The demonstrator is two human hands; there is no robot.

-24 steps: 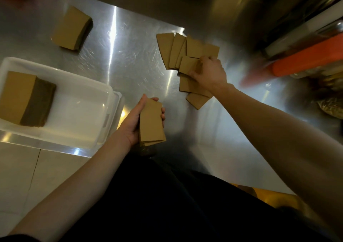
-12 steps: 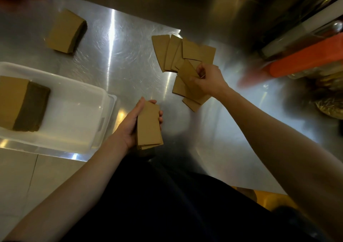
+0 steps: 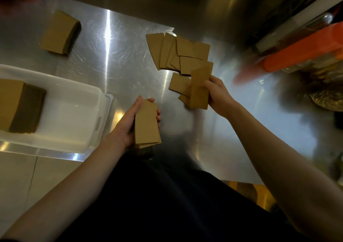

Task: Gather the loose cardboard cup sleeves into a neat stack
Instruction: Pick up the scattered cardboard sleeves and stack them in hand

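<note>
Several loose brown cardboard sleeves point(image 3: 185, 52) lie fanned out and overlapping on the steel table point(image 3: 115, 56). My right hand point(image 3: 217, 93) holds one sleeve point(image 3: 199, 87) lifted off the pile, long side upright. My left hand point(image 3: 131, 123) grips a small gathered stack of sleeves point(image 3: 146, 124) near the table's front edge, apart from the right hand. A thick finished stack point(image 3: 59, 32) rests on the table at the far left.
A white plastic tray point(image 3: 74, 111) at the left holds another thick stack of sleeves point(image 3: 18, 106). Orange and white items point(image 3: 304, 48) crowd the right back. Tiled floor shows below the table's front edge at the left.
My right hand has picked one sleeve off the loose pile and drawn it toward me, closer to the left hand. The left hand's stack has stayed in place.
</note>
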